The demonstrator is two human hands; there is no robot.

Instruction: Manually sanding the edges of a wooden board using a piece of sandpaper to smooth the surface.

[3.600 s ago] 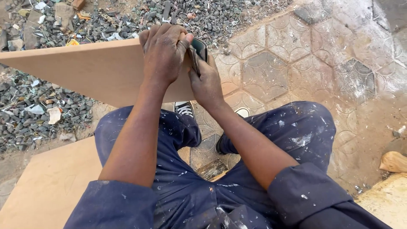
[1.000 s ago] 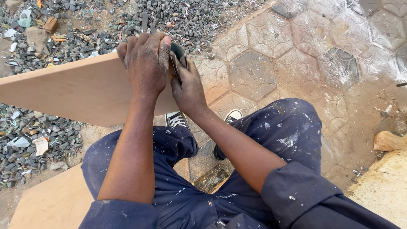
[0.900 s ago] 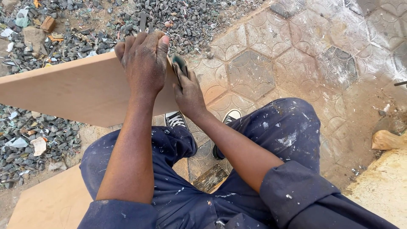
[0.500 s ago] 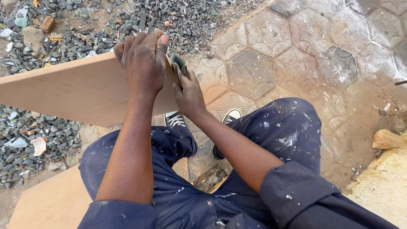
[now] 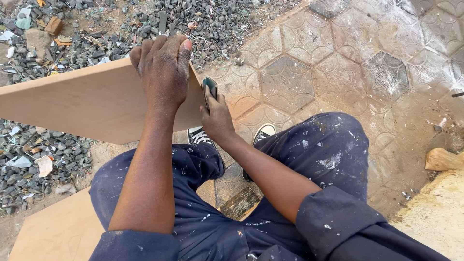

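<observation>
Left hand (image 5: pixel 163 72) grips tan board (image 5: pixel 82 104) — right hand (image 5: pixel 217 118) presses dark sanding pad (image 5: pixel 210 89) on edge

The left hand (image 5: pixel 163 72) covered the near corner of the tan board (image 5: pixel 82 104), and the board's far end ran off the left edge. Behind that corner, most of the dark sanding pad (image 5: pixel 210 92) was hidden by the board and the right hand (image 5: pixel 217 118); its grit face could not be seen. Below the board, the knees hid most of both shoes (image 5: pixel 199 136). A second board (image 5: pixel 58 232) was cut off by the bottom edge.
</observation>
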